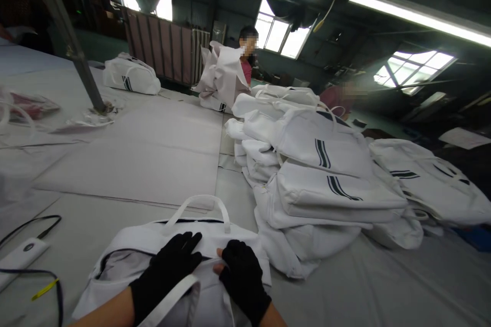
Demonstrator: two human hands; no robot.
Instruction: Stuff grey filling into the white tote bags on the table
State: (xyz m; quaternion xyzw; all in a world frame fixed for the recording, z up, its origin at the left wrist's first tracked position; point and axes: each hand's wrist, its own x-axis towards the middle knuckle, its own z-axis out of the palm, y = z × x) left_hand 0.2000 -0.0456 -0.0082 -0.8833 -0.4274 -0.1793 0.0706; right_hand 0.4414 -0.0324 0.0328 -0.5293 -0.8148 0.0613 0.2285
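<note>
A white bag (126, 283) with two carrying handles lies in front of me, and its dark-edged zip opening gapes on the left side. My left hand (172, 260), in a black glove, rests on the bag's top beside the opening with its fingers stretched out. At the right part of the opening, my right hand (243, 271) is closed, gloved in black with bare thumb and fingertip showing. Those tips pinch the bag near the zip line; whether a zip pull is between them is hidden. The far handle (203, 199) stands up behind my hands.
A pile of white bags (326, 184) with dark stripes stands close on the right. Flat pale sheets (153, 153) cover the table's middle. At left are a white power strip (23, 260) with cables and a metal post (76, 56). Beyond, a person (247, 56) stands behind crumpled sheets.
</note>
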